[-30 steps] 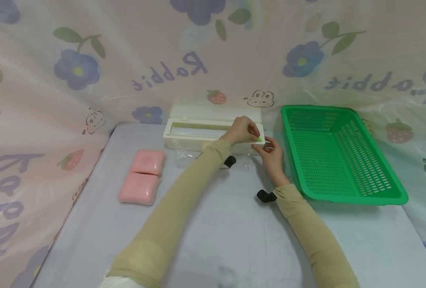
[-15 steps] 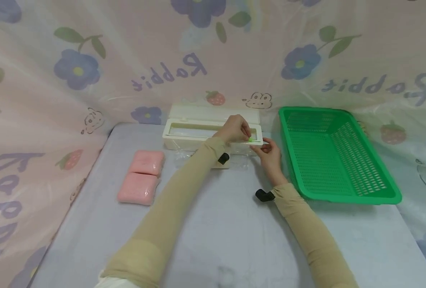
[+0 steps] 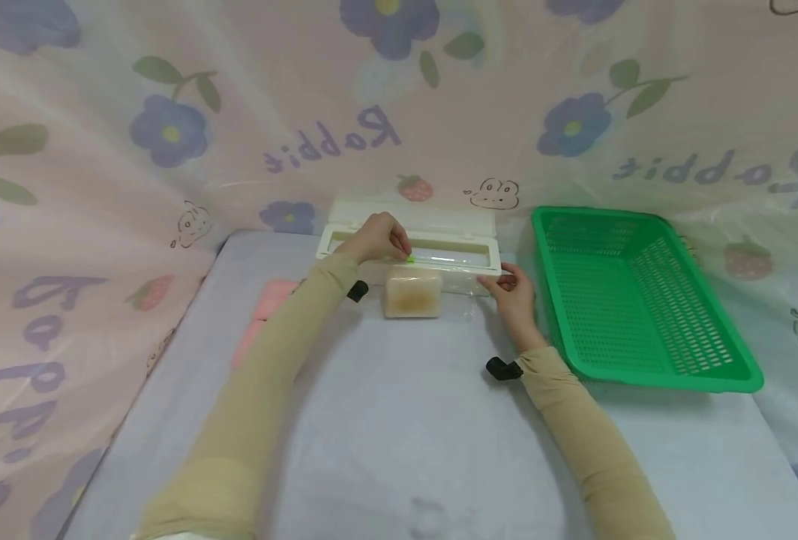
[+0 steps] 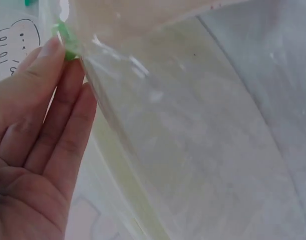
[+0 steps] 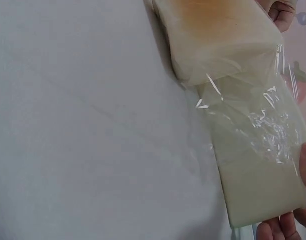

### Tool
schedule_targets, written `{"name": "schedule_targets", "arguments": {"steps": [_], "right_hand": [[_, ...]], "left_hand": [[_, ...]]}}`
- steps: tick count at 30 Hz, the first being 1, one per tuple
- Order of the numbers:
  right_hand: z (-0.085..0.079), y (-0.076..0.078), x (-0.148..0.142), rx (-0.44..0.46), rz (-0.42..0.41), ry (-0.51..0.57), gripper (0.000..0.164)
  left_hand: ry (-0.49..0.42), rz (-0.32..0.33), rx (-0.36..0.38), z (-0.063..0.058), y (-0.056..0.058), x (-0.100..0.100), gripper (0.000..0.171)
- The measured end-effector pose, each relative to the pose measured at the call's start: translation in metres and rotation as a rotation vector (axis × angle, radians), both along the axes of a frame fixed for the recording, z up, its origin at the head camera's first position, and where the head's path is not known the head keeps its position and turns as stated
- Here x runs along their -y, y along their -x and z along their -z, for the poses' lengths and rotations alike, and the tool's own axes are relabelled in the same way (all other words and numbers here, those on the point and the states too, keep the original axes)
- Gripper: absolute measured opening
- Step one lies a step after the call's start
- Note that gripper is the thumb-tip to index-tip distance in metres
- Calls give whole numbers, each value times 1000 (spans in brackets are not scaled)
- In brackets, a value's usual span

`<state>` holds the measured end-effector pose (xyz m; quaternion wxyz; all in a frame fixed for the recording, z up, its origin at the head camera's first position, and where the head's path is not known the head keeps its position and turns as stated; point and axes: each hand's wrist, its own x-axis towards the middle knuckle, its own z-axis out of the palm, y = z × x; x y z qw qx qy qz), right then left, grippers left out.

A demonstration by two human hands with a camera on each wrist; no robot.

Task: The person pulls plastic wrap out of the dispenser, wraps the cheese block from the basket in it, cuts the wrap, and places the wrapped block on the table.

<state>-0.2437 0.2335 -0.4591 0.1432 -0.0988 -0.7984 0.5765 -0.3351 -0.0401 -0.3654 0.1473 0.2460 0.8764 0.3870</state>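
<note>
A long cream cling film dispenser (image 3: 493,253) lies at the back of the table with its lid up. My left hand (image 3: 375,237) pinches the small green slider (image 4: 68,42) on the dispenser's front edge, left of its middle. At the right end, my right hand (image 3: 516,301) grips the dispenser's corner, thumb in front and fingers behind. Clear film (image 5: 262,120) hangs over the dispenser's front and reaches a cream block with a brownish patch (image 3: 412,295), which sits against the front. The film covers the block's near part in the right wrist view.
Two pink wrapped blocks (image 3: 276,296) lie at the left, partly hidden by the left sleeve. A green plastic basket (image 3: 649,381) stands on the right, close beside the right hand. A printed curtain (image 3: 453,120) rises behind the dispenser.
My left hand has slid the green slider leftward along the dispenser, uncovering the cream block from behind the forearm. The left sleeve now overlaps the pink blocks. The right hand keeps its grip.
</note>
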Motion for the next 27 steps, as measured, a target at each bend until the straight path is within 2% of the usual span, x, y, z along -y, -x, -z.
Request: {"name": "schedule_targets", "arguments": {"steps": [5,8,12,17,19,22,27], "right_hand": [[2,0,6,-12,1,21,56],[2,2,9,-12,-4,30,56],[0,2,8,1,-9,22,59],[-1,-1,1,6,9,25,59],[1,0,0,2,6,28,59],[5,1,2,1,-7,26,60],[6,2,0,10,-5,19,60]], "left_hand": [[18,-8,-27,2,-1,8,10],[23,0,-49,-1,-2,15,11],[56,-4,-98,-5,-1,47,10],[102,-111,-82,-3,1,107,8],[99,-142,-64,-2,1,124,8],[82,-167,-54,0,-2,139,9],[69,-178,-52,1,-1,140,9]]}}
